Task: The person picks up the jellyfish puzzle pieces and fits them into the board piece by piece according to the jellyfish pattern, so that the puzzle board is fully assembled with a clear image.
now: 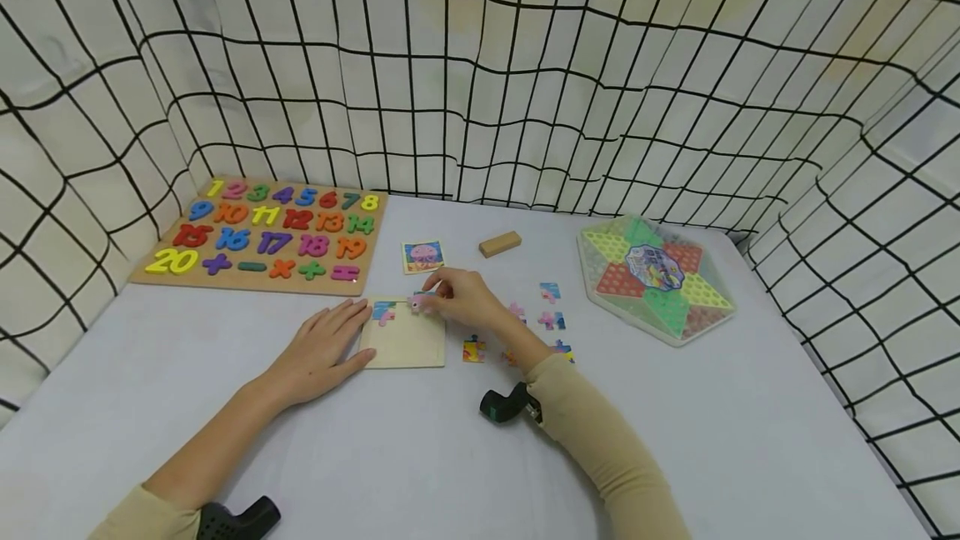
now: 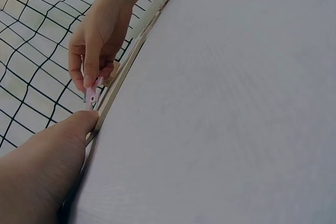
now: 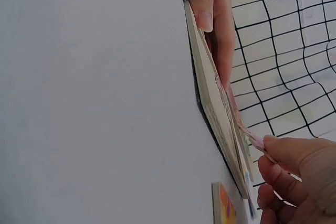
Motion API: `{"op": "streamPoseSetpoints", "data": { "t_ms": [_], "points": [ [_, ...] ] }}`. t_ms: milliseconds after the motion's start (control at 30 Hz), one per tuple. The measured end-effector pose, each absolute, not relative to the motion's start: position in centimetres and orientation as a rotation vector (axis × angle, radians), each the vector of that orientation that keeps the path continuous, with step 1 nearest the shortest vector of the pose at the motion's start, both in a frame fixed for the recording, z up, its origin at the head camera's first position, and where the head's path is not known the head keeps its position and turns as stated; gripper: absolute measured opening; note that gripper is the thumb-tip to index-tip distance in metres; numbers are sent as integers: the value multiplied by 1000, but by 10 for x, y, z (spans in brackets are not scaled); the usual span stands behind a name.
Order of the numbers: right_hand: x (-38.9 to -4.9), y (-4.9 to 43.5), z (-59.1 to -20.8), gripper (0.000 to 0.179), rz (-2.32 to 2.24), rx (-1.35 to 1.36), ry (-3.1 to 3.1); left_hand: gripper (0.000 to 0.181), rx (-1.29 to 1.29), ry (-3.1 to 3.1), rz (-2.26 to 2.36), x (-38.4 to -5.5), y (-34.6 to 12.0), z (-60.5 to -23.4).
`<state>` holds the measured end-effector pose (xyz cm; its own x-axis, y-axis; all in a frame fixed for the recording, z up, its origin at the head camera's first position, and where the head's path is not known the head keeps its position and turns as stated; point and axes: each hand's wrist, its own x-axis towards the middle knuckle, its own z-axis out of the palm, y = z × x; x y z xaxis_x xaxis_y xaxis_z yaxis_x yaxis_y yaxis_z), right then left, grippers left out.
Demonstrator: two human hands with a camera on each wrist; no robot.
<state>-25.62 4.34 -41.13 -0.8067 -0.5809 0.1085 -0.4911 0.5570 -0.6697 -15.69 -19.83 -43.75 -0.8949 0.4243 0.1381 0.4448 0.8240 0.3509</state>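
A pale square puzzle tray lies on the white table, with a blue and pink puzzle piece set in its top left corner. My left hand rests along the tray's left side, fingers extended, its thumb on the lower left edge. Above the tray's upper right part, my right hand pinches a pink jigsaw piece between thumb and fingers; the left wrist view also catches this pink piece. Several loose pieces lie right of the tray, some partly hidden by my right forearm.
A wooden number board sits at the back left. Behind the tray are a small picture card and a wooden block. A hexagonal case of coloured pieces lies at the right. Black netting over white cloth encloses the table's back and sides.
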Motion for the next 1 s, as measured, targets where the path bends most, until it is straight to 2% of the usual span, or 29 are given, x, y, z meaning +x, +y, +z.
{"op": "streamPoseSetpoints", "data": {
  "t_ms": [1000],
  "points": [
    [-250, 19, -426, 16, -1014, -979, 2799, 71, -708, -2934, -575, -159, -199, -439]
  ]
}}
